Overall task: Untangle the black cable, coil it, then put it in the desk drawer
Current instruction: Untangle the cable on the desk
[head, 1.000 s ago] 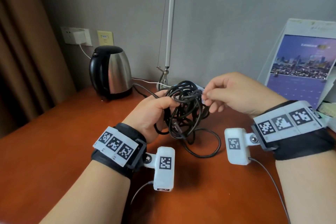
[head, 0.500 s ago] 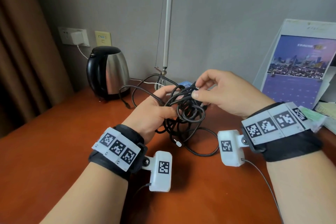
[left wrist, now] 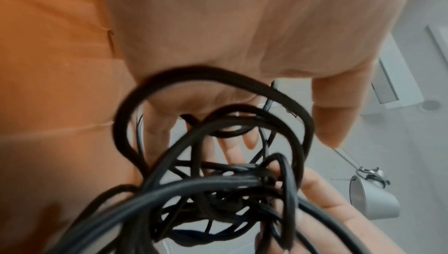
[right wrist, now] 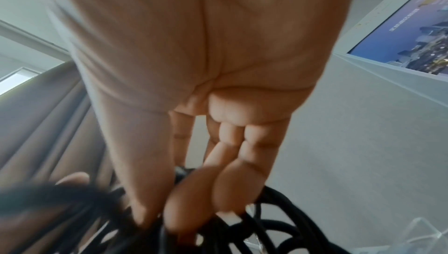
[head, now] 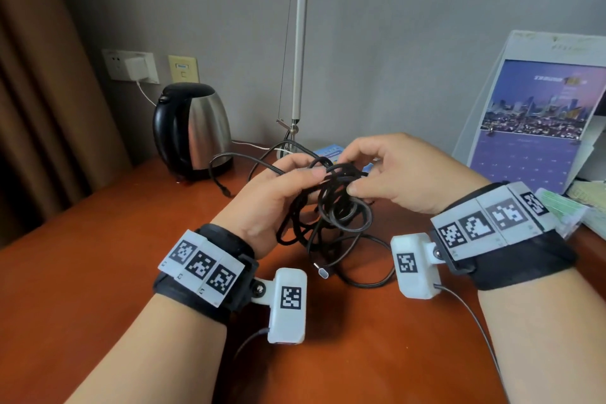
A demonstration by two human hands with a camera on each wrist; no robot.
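Both hands raised over the table [head: 98, 272], left hand [head: 269, 203] and right hand [head: 403, 174] each pinching strands of the tangled cable [head: 337, 207]. Loose loops and one plug [head: 323, 271] lying on the wood below. Behind: kettle [head: 193, 128], lamp pole [head: 300, 33], calendar [head: 537, 118] leaning right.

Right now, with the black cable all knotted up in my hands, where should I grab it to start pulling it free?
Probably pinch the loose end by its metal plug, coming from above: it hangs free below the black cable tangle, toward you, touching neither the left hand nor the right hand.
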